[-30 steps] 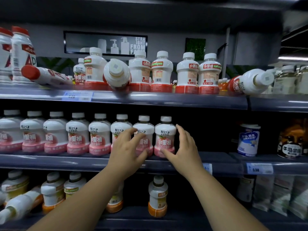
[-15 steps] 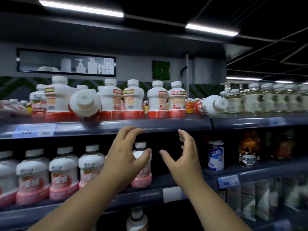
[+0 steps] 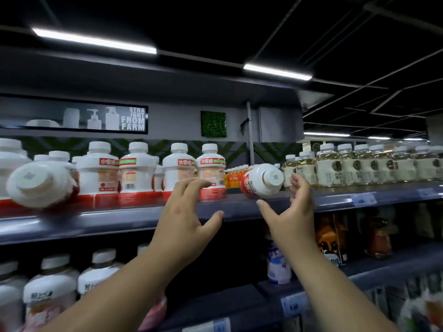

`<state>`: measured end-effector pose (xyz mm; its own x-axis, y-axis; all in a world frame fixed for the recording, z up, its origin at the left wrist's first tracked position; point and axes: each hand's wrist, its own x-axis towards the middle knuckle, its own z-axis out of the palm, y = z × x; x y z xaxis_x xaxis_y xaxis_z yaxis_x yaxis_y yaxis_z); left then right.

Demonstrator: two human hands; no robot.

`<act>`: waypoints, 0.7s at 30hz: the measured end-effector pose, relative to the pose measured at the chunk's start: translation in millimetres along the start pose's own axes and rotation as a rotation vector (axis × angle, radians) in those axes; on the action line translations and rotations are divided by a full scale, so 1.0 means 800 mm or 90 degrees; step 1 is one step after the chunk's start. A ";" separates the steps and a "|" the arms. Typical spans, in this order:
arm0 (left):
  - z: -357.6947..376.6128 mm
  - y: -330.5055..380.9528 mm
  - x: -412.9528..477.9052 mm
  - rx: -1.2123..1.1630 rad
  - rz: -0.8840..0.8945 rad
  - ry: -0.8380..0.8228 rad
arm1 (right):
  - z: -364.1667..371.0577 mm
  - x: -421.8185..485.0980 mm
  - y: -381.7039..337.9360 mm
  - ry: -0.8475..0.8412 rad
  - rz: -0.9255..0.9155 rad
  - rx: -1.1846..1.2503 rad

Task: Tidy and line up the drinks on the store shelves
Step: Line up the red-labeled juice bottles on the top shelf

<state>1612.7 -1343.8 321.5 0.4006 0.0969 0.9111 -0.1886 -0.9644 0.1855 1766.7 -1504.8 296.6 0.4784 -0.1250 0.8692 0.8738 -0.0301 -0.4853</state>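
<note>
Both your hands are up at the top shelf and neither one is gripping anything. Your left hand has its fingers spread and loose, with the fingertips in front of the lower label of an upright white bottle with a red band. Can't tell if they actually touch it.

Your right hand is released too, palm turned left, thumb low and fingers curving up just right of the tipped-over bottle. That one lies on its side near the shelf's front edge with its base facing you. The fingers look right beside it, but contact is too close to call.

There's a second toppled bottle at the far left of the same shelf, blurry, also bottom-out. Between the two, the white red-banded bottles stand upright in a loose row. Some small orange bottles sit farther back, behind the tipped one, and a row of pale yellow drinks runs off to the right.

One shelf down on the left are pink-labelled bottles, and a blue-and-white can stands below your right wrist.
</note>
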 end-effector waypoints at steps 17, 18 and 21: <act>0.083 0.018 0.089 0.141 -0.169 0.049 | 0.059 0.178 0.037 -0.384 0.088 0.037; 0.084 0.018 0.091 0.150 -0.182 0.046 | 0.061 0.178 0.039 -0.409 0.074 0.009; 0.093 0.017 0.095 0.187 -0.210 0.051 | 0.066 0.173 0.046 -0.450 0.031 -0.060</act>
<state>1707.4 -1367.8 365.4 0.3237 0.4181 0.8488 0.2039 -0.9068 0.3690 1869.7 -1471.1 404.0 0.4870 0.5428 0.6842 0.8538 -0.1306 -0.5040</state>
